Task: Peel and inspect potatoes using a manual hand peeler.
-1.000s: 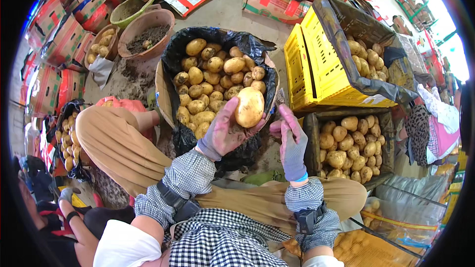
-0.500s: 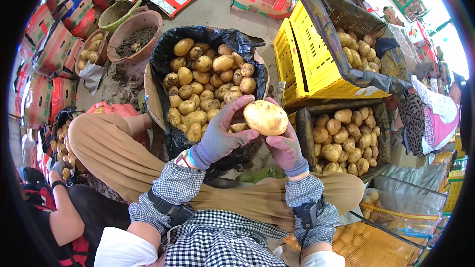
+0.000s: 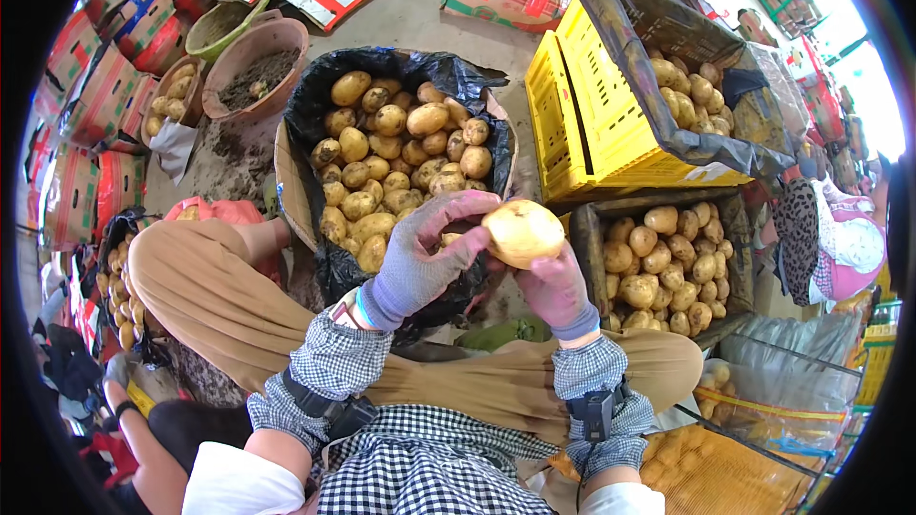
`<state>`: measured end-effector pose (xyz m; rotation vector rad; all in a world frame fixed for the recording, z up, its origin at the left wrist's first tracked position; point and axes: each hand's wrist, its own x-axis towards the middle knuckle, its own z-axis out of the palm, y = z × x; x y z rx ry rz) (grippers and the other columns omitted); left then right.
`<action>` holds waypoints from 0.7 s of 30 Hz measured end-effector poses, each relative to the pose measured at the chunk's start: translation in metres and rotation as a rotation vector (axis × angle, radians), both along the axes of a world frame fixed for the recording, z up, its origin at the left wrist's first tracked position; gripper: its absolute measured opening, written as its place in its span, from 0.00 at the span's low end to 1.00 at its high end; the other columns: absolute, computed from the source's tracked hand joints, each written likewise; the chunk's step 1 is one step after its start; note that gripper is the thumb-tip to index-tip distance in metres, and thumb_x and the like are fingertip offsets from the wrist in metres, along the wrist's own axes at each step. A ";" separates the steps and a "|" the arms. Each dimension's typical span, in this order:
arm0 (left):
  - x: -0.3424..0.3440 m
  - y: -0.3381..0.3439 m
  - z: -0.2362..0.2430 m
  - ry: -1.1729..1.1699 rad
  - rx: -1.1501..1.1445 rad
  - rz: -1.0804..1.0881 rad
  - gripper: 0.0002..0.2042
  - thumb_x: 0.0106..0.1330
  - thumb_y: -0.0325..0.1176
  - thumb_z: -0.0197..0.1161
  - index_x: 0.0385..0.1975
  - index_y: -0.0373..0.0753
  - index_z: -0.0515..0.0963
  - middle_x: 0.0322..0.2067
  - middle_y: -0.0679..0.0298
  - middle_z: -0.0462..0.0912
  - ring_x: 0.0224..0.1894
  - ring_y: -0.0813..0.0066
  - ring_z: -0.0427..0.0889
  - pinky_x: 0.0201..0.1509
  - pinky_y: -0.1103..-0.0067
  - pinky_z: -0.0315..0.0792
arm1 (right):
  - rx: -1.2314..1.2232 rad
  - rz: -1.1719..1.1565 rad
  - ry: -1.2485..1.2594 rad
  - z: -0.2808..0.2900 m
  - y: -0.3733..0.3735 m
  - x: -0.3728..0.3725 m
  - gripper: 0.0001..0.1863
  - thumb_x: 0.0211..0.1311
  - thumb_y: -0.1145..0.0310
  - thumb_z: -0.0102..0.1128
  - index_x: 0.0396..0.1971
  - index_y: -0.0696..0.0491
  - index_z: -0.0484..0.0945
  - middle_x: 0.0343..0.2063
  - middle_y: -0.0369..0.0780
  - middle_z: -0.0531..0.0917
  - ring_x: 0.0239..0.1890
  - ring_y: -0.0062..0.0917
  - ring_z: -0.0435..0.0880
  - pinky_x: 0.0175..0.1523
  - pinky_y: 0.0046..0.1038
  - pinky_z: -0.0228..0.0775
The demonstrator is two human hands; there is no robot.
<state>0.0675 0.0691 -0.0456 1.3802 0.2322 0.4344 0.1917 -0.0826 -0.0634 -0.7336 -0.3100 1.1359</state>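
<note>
Pale yellow and smooth-skinned, the potato (image 3: 522, 233) is held up between both gloved hands, above the person's lap and in front of the black-lined box of potatoes (image 3: 401, 157). The left hand (image 3: 420, 262), in a grey-purple glove, wraps over the potato's left side with its fingers curled across the top; the right hand (image 3: 551, 288), in a pinkish-purple glove, cups it from below and behind, so both hands are closed on the same tuber. The step in hand looks like checking a single potato: it is lifted clear of the heaps and appears to be turned between the fingertips. Judging from the layout, the next move would call for loosening one hand's grip and carrying the potato to one of the containers nearby, either the dark crate of potatoes (image 3: 668, 262) just right of the hands or the lined box ahead; which one cannot be told. The potato itself is large, oval and fairly clean, with a light, slightly mottled skin and no plain cut or rot on the side that shows; its underside is hidden by the right palm. A tilted yellow crate (image 3: 592, 119) stands farther right.
</note>
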 end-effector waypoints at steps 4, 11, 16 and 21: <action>0.002 -0.001 -0.016 0.072 -0.182 -0.013 0.21 0.68 0.31 0.60 0.59 0.33 0.68 0.54 0.64 0.74 0.52 0.80 0.74 0.58 0.82 0.68 | -0.314 -0.277 -1.091 0.000 0.004 0.004 0.41 0.40 0.70 0.75 0.58 0.57 0.65 0.49 0.43 0.75 0.53 0.32 0.75 0.58 0.32 0.68; 0.018 0.023 -0.039 0.347 0.268 -0.049 0.22 0.65 0.36 0.61 0.57 0.36 0.70 0.47 0.58 0.79 0.47 0.74 0.78 0.50 0.80 0.73 | -0.506 -0.494 -0.794 -0.001 -0.011 0.004 0.34 0.45 0.71 0.74 0.55 0.57 0.68 0.46 0.41 0.78 0.46 0.26 0.79 0.52 0.25 0.71; 0.041 0.139 -0.063 0.853 0.945 -0.105 0.30 0.56 0.49 0.65 0.53 0.32 0.72 0.43 0.45 0.80 0.47 0.51 0.80 0.49 0.67 0.74 | 0.105 -1.045 0.061 -0.010 -0.084 0.057 0.22 0.62 0.60 0.58 0.50 0.60 0.73 0.45 0.48 0.79 0.45 0.34 0.79 0.55 0.32 0.73; 0.053 0.281 -0.135 1.255 0.892 0.021 0.27 0.51 0.45 0.65 0.49 0.33 0.77 0.45 0.43 0.79 0.48 0.51 0.80 0.52 0.67 0.73 | 0.058 -1.129 0.383 -0.021 -0.087 0.074 0.28 0.65 0.57 0.53 0.51 0.68 0.68 0.46 0.50 0.78 0.48 0.32 0.78 0.54 0.32 0.74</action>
